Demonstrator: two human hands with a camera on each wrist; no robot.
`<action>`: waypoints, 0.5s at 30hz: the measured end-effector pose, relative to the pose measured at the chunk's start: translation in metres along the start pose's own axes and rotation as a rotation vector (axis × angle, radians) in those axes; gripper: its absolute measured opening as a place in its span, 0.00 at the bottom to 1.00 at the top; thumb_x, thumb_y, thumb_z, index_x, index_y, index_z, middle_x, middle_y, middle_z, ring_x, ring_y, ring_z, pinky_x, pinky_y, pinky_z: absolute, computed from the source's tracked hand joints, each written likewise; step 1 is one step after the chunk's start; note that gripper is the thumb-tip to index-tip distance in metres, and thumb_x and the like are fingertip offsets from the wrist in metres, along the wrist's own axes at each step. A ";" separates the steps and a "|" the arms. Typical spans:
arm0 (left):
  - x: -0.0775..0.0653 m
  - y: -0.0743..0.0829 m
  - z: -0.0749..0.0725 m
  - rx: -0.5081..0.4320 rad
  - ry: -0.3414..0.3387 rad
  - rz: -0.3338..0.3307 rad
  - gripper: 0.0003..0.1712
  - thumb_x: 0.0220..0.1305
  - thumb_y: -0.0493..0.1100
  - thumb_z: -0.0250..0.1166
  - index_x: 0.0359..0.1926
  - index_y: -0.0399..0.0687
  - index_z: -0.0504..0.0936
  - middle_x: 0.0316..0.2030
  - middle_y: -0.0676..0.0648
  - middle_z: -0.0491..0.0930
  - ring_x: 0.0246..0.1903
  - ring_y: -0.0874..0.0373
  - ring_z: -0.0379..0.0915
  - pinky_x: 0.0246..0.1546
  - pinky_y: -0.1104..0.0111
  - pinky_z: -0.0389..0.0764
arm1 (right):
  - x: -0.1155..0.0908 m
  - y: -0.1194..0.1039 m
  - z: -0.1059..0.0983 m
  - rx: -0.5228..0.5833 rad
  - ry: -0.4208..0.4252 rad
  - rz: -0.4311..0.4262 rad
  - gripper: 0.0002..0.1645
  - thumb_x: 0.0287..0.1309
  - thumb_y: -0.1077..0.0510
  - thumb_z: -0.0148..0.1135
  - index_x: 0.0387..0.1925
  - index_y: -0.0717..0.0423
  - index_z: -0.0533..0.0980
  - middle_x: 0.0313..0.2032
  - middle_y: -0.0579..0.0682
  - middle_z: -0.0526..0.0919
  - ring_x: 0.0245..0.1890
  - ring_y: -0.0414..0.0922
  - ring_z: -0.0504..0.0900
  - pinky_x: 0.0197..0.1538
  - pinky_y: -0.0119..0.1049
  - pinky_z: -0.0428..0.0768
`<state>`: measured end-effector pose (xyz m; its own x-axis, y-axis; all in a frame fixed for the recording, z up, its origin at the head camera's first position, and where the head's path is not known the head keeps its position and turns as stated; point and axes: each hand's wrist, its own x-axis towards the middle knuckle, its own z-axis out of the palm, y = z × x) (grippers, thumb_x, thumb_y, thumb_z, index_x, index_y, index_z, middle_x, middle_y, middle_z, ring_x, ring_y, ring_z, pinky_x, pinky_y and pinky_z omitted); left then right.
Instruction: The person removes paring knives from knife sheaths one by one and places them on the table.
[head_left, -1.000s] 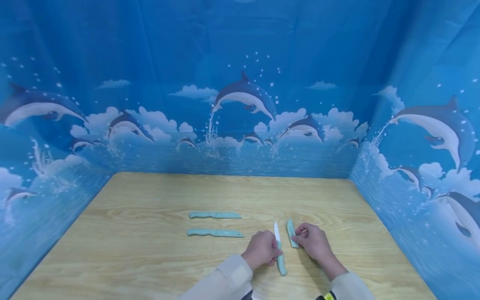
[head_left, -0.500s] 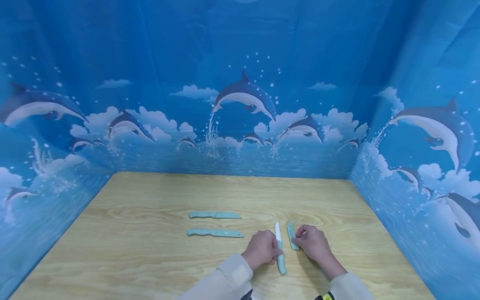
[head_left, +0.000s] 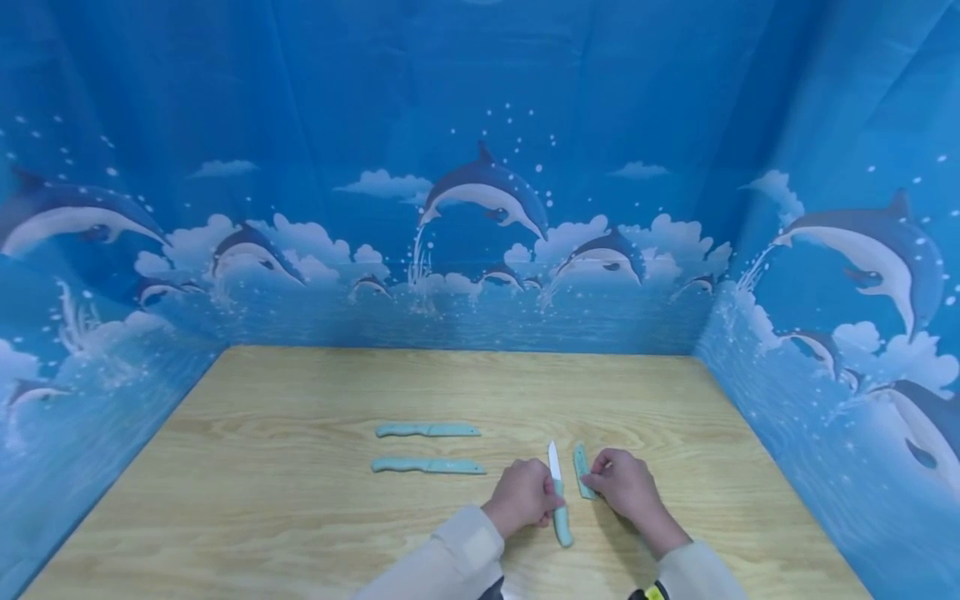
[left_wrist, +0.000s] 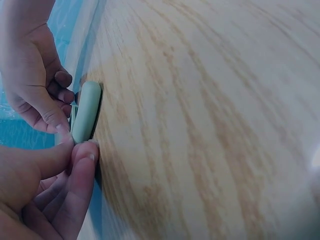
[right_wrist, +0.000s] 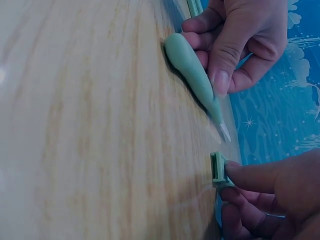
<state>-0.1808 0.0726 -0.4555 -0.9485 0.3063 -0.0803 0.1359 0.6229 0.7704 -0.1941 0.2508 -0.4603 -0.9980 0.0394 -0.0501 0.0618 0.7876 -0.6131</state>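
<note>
My left hand (head_left: pixel 521 497) pinches the mint-green handle of a small knife (head_left: pixel 562 527) between thumb and fingers, its pale blade bare and pointing away. To its right, my right hand (head_left: pixel 626 487) pinches the near end of a mint-green knife sheath (head_left: pixel 580 463). Sheath and blade lie side by side, a narrow gap apart. In the right wrist view the sheath's hollow mouth (right_wrist: pixel 217 169) shows, apart from the knife (right_wrist: pixel 192 70). The left wrist view has the knife's rounded handle end (left_wrist: pixel 89 102) close over the table, most of its blade hidden.
Two sheathed mint-green knives, a far one (head_left: pixel 427 430) and a nearer one (head_left: pixel 429 466), lie parallel on the wooden table (head_left: pixel 300 517) left of my hands. A blue dolphin-printed curtain (head_left: pixel 480 317) stands around the table's back and sides.
Both hands keep their holds on the knife and the sheath, almost still. The whole head view has shifted very slightly.
</note>
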 end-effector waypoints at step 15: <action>0.002 -0.004 -0.005 -0.029 -0.011 0.044 0.15 0.54 0.36 0.72 0.18 0.44 0.75 0.11 0.52 0.75 0.10 0.63 0.71 0.12 0.77 0.72 | 0.002 0.000 0.001 -0.025 0.000 0.003 0.09 0.52 0.60 0.70 0.29 0.57 0.76 0.18 0.45 0.76 0.19 0.41 0.70 0.25 0.32 0.67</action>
<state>-0.1849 0.0675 -0.4558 -0.9388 0.3405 -0.0527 0.1686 0.5874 0.7915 -0.1964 0.2501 -0.4609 -0.9978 0.0416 -0.0524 0.0646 0.8027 -0.5929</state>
